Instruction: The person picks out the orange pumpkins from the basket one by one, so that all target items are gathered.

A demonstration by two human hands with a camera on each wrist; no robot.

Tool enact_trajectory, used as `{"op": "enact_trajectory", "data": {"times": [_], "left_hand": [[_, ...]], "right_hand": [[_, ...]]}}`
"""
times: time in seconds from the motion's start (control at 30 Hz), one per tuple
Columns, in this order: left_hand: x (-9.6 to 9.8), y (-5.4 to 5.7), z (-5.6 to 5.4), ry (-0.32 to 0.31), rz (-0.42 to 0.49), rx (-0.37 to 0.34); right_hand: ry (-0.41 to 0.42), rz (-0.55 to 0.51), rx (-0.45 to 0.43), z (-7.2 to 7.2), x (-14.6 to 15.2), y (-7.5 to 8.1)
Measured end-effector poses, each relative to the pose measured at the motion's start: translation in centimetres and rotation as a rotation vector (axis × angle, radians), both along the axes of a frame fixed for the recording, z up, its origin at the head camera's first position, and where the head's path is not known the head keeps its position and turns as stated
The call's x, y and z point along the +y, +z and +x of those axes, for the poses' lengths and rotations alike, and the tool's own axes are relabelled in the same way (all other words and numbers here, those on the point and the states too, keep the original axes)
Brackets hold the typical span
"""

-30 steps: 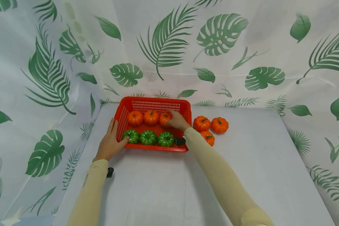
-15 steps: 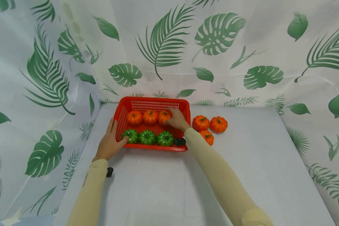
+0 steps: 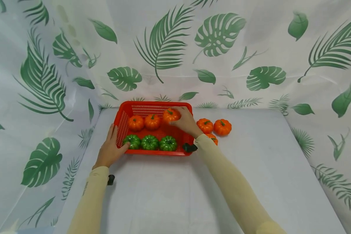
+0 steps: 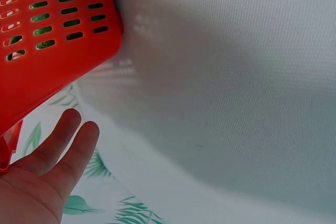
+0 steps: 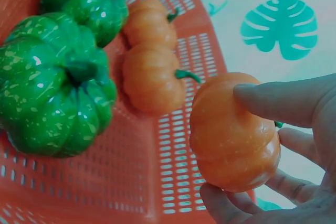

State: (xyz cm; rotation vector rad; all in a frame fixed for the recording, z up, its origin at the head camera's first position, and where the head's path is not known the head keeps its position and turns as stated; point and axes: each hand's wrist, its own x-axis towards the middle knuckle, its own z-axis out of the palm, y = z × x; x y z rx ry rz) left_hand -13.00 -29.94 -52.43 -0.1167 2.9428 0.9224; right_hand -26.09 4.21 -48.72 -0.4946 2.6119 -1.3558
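Note:
Pinched between the thumb and fingers of my right hand [image 3: 188,122] is a small orange pumpkin [image 5: 234,132], raised above the floor of the red basket [image 3: 155,153] at its back right. Two orange pumpkins [image 3: 136,123] sit side by side in the basket's back row. Along its front lie three green pumpkins [image 3: 149,142], glossy and speckled. My left hand [image 3: 109,152] rests at the basket's front left corner, thumb over the front rim and straight fingers along the left side. The left wrist view shows two of those fingers [image 4: 76,153] extended beside the basket wall; the thumb is hidden there.
Several orange pumpkins [image 3: 222,127] lie on the white tabletop [image 3: 260,156] just right of the basket, one partly covered by my right sleeve [image 3: 222,172]. Leaf-printed sheeting [image 3: 169,87] rises behind the table and on both sides.
My right hand has lifted the third orange pumpkin from the back row, moving it up and slightly back. The left hand keeps its place at the basket. The head view has shifted a little.

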Motion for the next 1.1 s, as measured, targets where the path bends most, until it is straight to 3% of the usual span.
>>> {"op": "enact_trajectory", "data": {"times": [0.3, 0.57, 1.1], "left_hand": [[0.1, 0.0, 0.1, 0.007, -0.011, -0.004], [0.0, 0.1, 0.1, -0.008, -0.013, 0.002], [0.0, 0.1, 0.1, -0.012, -0.010, 0.005]], "right_hand": [[-0.047, -0.116, 0.022, 1.1, 2.4, 1.4], [-0.137, -0.123, 0.022, 3.1, 6.1, 2.2], [-0.377, -0.153, 0.076, 7.1, 14.3, 0.3]]}}
